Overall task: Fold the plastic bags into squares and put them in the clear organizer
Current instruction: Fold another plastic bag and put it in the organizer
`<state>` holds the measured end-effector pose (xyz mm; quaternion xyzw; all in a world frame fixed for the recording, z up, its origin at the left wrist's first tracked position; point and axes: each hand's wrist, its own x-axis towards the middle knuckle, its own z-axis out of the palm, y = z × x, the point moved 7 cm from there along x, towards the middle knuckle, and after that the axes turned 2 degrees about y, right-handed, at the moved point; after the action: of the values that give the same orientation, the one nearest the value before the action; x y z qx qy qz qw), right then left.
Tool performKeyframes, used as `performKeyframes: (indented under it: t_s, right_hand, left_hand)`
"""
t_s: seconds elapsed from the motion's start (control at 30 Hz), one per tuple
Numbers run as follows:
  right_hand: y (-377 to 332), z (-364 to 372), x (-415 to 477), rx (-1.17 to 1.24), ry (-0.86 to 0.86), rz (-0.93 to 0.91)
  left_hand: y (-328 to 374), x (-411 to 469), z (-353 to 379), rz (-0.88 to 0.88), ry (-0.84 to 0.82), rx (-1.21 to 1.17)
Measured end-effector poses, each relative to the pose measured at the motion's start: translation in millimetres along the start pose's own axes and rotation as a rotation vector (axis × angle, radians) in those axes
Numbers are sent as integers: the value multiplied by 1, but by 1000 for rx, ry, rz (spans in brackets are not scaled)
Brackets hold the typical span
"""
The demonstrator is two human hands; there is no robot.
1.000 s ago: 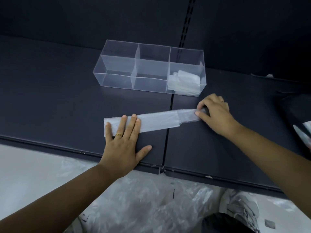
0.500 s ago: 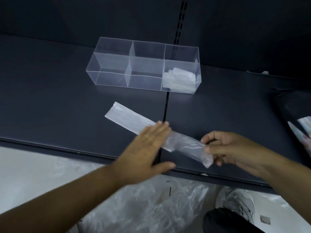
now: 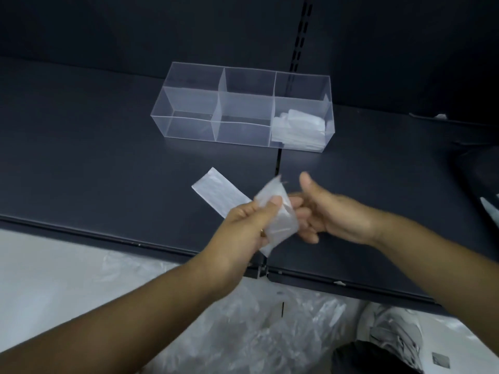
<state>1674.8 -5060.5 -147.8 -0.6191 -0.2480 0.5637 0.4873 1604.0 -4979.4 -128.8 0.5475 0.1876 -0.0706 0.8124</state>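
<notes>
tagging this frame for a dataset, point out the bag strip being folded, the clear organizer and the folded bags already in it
bag strip (image 3: 221,195), head view, its unfolded far stretch
clear organizer (image 3: 186,125), head view, front wall of left compartment
folded bags (image 3: 299,128), head view, top of the stack in right compartment

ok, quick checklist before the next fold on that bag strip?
1. Left hand pinches the plastic bag strip: ok.
2. Right hand grip on the strip: cannot tell, blurred, thumb lifted.
3. Strip folded to a square: not ok, long tail lies on the shelf.
4. Clear organizer has room: ok, left and middle compartments bare.
5. Folded bags sit in the right compartment: ok.
</notes>
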Motion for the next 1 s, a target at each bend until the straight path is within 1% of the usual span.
performKeyframes:
  t_s: [0.07,0.13,0.2,0.3,0.37,0.47,0.53,0.57,0.6,0.63,0.67,0.7,0.73,0.77,0.8,0.83,0.87,0.9,1.0]
  right_hand:
    - [9,5,9,-88,-6,25]
    - [15,0,13,-179,70,39]
    - [21,-7,16,-196,154,58]
    - [30,-13,19,-202,261,90]
    - [33,-16,21,-207,319,117]
    - [36,-20,24,-183,369,152]
    - [36,-21,26,-161,396,182]
    - [37,-23,27,-154,410,202]
    - [38,-24,28,-149,424,223]
    - [38,-25,28,-148,436,243]
    - [39,-25,28,-148,445,260]
    - [39,-25,28,-148,453,273]
    - [39,-25,29,-149,460,282]
    - [38,-25,29,-149,465,286]
    - [37,-25,29,-147,470,290]
    - [36,-24,29,-137,475,295]
    - [35,-23,29,-119,479,303]
    - [34,-22,28,-93,480,316]
    - [31,-16,22,14,449,369]
  left_hand:
    - [-5,9,-17,-70,52,-68]
    - [-7,18,-32,-103,97,-129]
    - [-10,26,-49,-143,160,-162]
    - [-17,37,-80,-186,301,-112]
    - [-19,39,-102,-179,408,-92]
    - [-18,39,-121,-145,510,-58]
    - [-15,39,-130,-90,583,-15]
    - [-10,38,-135,-38,634,39]
    - [-4,35,-140,39,690,144]
    - [7,29,-141,154,743,331]
    - [21,20,-134,315,758,581]
    - [31,10,-115,508,706,835]
    - [30,3,-89,675,566,1028]
    - [20,-2,-63,756,374,1154]
    - [4,-5,-44,760,204,1246]
    - [-11,-7,-33,724,96,1319]
    - [-23,-6,-28,672,46,1377]
    - [-32,-5,-27,629,42,1421]
    - [-34,0,-32,609,124,1445]
